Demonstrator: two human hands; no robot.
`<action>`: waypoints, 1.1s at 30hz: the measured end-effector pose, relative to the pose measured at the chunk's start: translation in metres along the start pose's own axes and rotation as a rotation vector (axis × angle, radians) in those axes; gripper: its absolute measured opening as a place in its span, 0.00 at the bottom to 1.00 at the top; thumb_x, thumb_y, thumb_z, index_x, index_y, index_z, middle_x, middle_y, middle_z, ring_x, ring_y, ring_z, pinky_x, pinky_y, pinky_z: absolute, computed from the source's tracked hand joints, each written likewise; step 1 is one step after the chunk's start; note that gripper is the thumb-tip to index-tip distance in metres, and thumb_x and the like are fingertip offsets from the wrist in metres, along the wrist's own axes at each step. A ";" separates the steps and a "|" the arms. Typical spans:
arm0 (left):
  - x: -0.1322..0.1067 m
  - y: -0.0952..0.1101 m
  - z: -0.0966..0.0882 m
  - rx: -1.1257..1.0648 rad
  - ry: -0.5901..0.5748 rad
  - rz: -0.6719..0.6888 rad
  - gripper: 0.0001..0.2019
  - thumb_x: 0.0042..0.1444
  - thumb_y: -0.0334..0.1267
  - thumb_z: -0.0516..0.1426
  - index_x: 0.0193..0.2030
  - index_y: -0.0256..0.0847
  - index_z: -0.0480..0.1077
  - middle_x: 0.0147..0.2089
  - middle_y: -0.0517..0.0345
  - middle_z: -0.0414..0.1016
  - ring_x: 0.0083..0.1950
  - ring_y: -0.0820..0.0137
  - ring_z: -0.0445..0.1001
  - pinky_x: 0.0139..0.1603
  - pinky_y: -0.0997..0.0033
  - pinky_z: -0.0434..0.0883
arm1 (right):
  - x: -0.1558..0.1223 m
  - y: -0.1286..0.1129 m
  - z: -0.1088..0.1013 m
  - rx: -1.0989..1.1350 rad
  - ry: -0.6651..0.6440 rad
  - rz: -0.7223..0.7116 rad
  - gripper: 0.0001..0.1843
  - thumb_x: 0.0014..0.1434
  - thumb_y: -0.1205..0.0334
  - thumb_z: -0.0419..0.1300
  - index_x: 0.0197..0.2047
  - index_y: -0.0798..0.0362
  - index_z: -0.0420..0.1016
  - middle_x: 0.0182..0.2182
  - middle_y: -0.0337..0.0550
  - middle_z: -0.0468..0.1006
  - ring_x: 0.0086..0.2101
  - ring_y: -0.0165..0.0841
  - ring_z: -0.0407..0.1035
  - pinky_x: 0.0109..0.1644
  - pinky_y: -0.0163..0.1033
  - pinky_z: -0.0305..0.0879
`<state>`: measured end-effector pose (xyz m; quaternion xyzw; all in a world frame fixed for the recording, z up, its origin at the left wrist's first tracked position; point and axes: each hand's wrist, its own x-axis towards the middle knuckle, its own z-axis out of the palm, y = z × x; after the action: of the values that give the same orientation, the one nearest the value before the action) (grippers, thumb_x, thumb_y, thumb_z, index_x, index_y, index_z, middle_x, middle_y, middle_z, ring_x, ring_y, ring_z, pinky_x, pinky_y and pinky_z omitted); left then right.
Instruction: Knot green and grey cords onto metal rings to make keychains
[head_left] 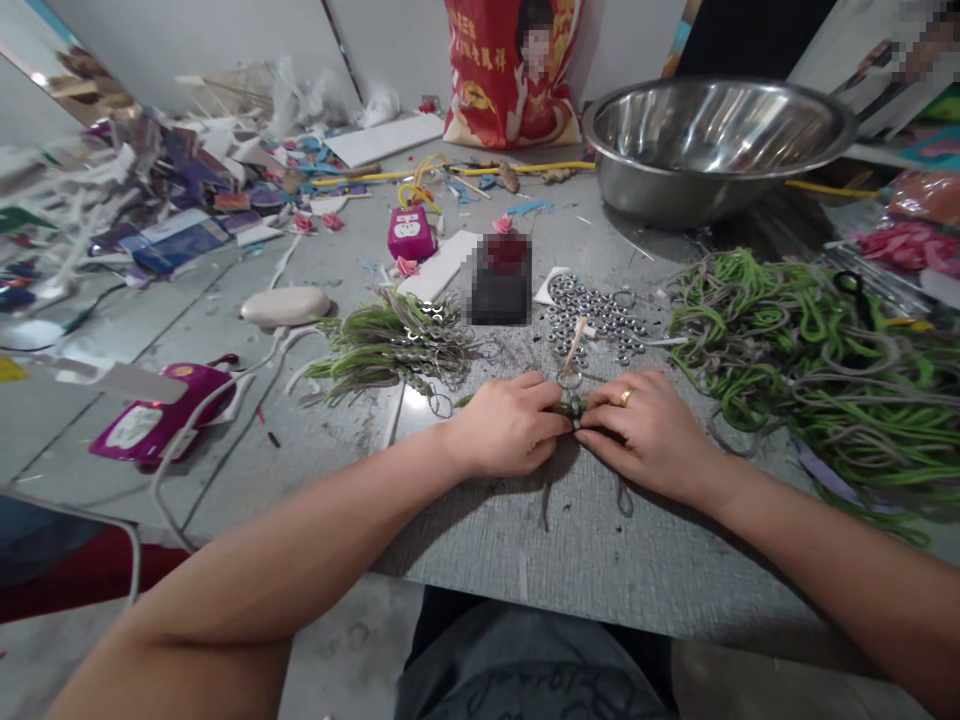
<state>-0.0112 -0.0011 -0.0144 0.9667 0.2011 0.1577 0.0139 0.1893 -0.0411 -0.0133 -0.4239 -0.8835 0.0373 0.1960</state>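
Note:
Near the front of the table, my left hand and my right hand almost meet. The fingertips of both are closed on a short grey-green cord, whose loose ends hang toward me. A metal ring stands out at its top, just beyond my fingers; the spot between my fingertips is partly hidden. My right hand wears a gold ring. Behind my hands lies a cluster of small metal rings with a thin wooden stick by it. To the left is a bundle of green and grey cords with metal rings on it.
A large tangle of green and grey cords covers the right side. Behind it stands a steel basin. A red bag is at the back, scraps pile up left, and purple power sockets with cables lie about.

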 end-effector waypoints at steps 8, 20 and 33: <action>0.000 0.000 0.000 0.017 -0.035 -0.016 0.13 0.54 0.33 0.49 0.36 0.43 0.75 0.31 0.56 0.70 0.32 0.70 0.65 0.27 0.71 0.63 | 0.001 -0.001 0.000 -0.031 0.008 -0.029 0.13 0.59 0.59 0.54 0.28 0.53 0.76 0.29 0.43 0.75 0.34 0.36 0.64 0.39 0.43 0.53; 0.001 -0.004 -0.020 0.019 -0.053 -0.112 0.14 0.53 0.32 0.48 0.38 0.41 0.74 0.35 0.55 0.71 0.36 0.69 0.69 0.33 0.70 0.67 | 0.001 0.002 -0.001 0.008 0.089 -0.030 0.12 0.59 0.58 0.55 0.28 0.53 0.75 0.29 0.43 0.76 0.34 0.36 0.65 0.39 0.43 0.55; -0.004 -0.018 -0.047 0.296 -0.482 -0.359 0.08 0.54 0.37 0.53 0.32 0.38 0.71 0.32 0.55 0.71 0.35 0.66 0.73 0.28 0.73 0.66 | 0.003 0.014 0.000 0.009 0.178 0.032 0.12 0.59 0.59 0.54 0.26 0.53 0.73 0.28 0.43 0.76 0.32 0.35 0.65 0.38 0.42 0.58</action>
<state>-0.0360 0.0123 0.0273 0.9168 0.3800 -0.1116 -0.0520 0.1982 -0.0301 -0.0161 -0.4387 -0.8556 0.0064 0.2748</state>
